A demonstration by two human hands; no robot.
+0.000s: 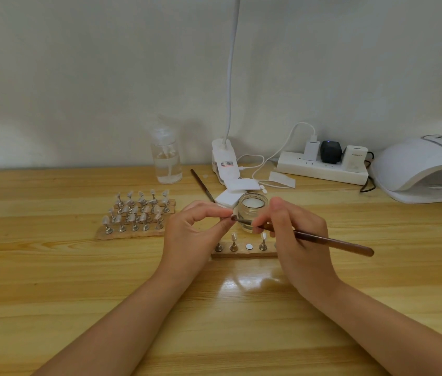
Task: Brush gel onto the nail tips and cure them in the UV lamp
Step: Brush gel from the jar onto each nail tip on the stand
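Note:
My left hand pinches a small nail tip stand between thumb and fingers, lifted above the table. My right hand grips a brown-handled brush, and its bristle end touches the held nail tip. Just behind them stands an open glass gel jar. Below the hands lies a wooden holder strip with a few nail tips on metal stands and one bare magnet spot. The white UV lamp sits at the far right with its display lit.
A wooden board with several nail tips on stands lies to the left. Behind are a clear pump bottle, a second brush, white pads, a clip lamp base and a power strip with cables.

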